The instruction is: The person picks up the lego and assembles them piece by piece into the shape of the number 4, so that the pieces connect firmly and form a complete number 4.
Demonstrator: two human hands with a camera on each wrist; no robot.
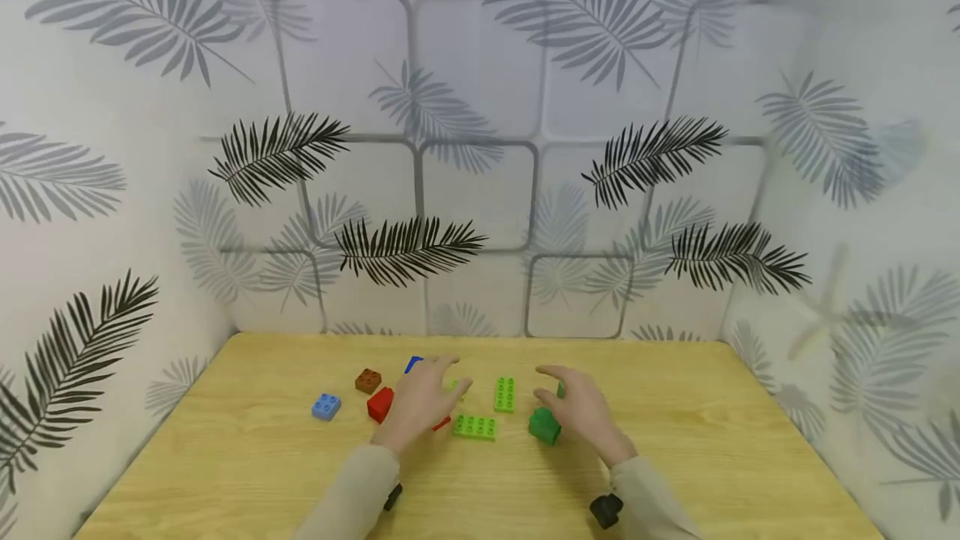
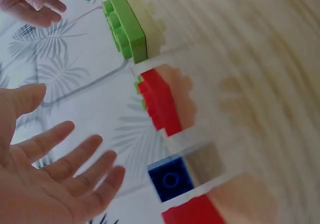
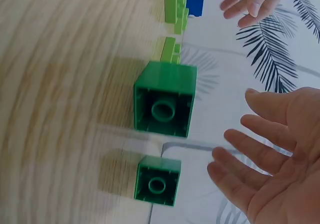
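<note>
The left hand (image 1: 422, 400) hovers with spread fingers over red and blue bricks at centre-left; in the left wrist view, the hand (image 2: 55, 179) is beside a dark blue brick (image 2: 171, 179) and a red brick (image 2: 161, 102), touching neither. Above the green bricks is the right hand (image 1: 587, 413), its fingers apart and holding nothing. The right wrist view has that hand (image 3: 280, 154) near a larger green brick (image 3: 165, 98) and a smaller green brick (image 3: 158, 181), both lying with hollow undersides showing. Part of the red and blue bricks is hidden under the left hand in the head view.
Light green bricks lie between the hands, one lengthwise (image 1: 506, 395) and one crosswise (image 1: 475, 427). Farther left are a brown brick (image 1: 368, 381), a light blue brick (image 1: 326, 407) and a red brick (image 1: 380, 405). A leaf-patterned wall (image 1: 480, 290) stands behind the wooden table (image 1: 720, 440).
</note>
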